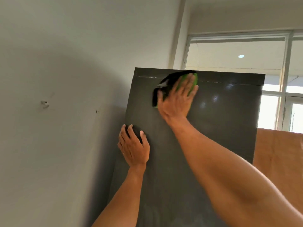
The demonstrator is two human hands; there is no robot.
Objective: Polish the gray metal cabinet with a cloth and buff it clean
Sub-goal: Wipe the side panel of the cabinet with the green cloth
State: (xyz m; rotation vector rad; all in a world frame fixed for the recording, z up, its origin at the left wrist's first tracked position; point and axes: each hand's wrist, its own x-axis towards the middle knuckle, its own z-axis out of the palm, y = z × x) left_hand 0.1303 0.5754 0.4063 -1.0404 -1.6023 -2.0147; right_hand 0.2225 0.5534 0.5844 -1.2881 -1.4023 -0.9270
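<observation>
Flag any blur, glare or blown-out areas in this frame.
Head view: motion blur smears the right hand and the cloth it presses on the cabinet. In the same view the left hand is sharp, pale reflections spot the cabinet's upper right, and the window behind is blown out.

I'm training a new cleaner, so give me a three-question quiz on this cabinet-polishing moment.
1. Multiple choice: where on the cabinet is the cloth? A) near the top edge; B) at mid-height; C) at the bottom.
2. True or false: the left hand holds a second cloth.
3. Fill in (flat or curled): the right hand presses the cloth with ___ fingers.
Key: 1 A; 2 false, it rests bare near the cabinet's left edge; 3 flat.
</observation>
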